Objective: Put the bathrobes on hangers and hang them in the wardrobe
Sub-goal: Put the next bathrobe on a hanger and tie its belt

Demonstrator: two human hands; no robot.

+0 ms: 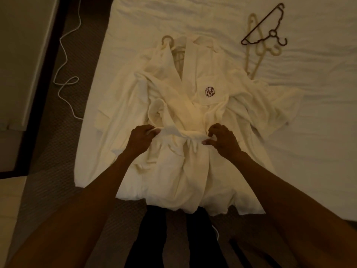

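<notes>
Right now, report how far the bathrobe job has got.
Done: one bathrobe lies on the bed with a light hanger hook showing at its collar. In hand: the left hand and right hand both grip the belt at its waist, apparently tying it. Left: nothing is hung, no wardrobe is in view, and a dark hanger and a spare light hanger lie unused on the bed.

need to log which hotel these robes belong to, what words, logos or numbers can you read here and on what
On the chest of the bathrobe, an emblem: a dark rounded line logo, no letters that can be read.
On the bed, the dark hanger and pale hangers: no markings visible.
No other words, labels or numbers in view.
</notes>
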